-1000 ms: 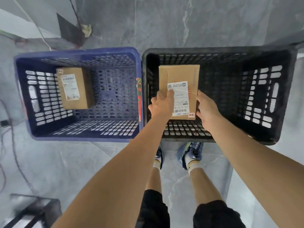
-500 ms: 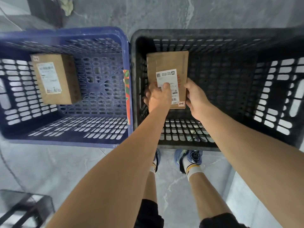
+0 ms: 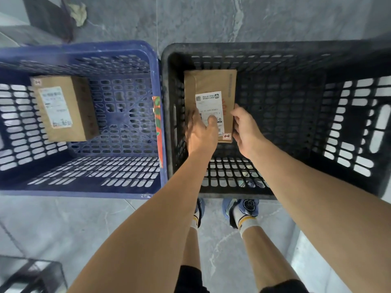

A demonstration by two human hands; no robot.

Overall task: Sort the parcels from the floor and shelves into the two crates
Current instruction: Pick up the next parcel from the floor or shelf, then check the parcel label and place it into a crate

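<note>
Nearest the camera, a person is standing on the grey stone floor (image 3: 63,225) in blue shoes (image 3: 243,208) and white socks, toes just beside the near wall of the black crate (image 3: 275,47). Both bare forearms are reaching forward and down into that crate. The left hand (image 3: 202,134) is gripping the flat brown parcel (image 3: 211,85) at its near left corner, the thumb lying across the white label (image 3: 208,102) and the fingers (image 3: 191,118) curling round the left edge. The right hand (image 3: 246,130) is holding the near right edge, its fingers bent around the parcel's side. The parcel is sitting inside the black crate, label up, close to the wall that is touching the blue crate (image 3: 84,47); whether it is resting on the crate's bottom cannot be told. In the blue crate on the left, a cardboard box (image 3: 67,108) with its own label is lying near the far left corner. A dark frame (image 3: 31,275) is showing at the lower left, and beyond the crates a pale crumpled scrap (image 3: 79,12) is lying on the floor.
</note>
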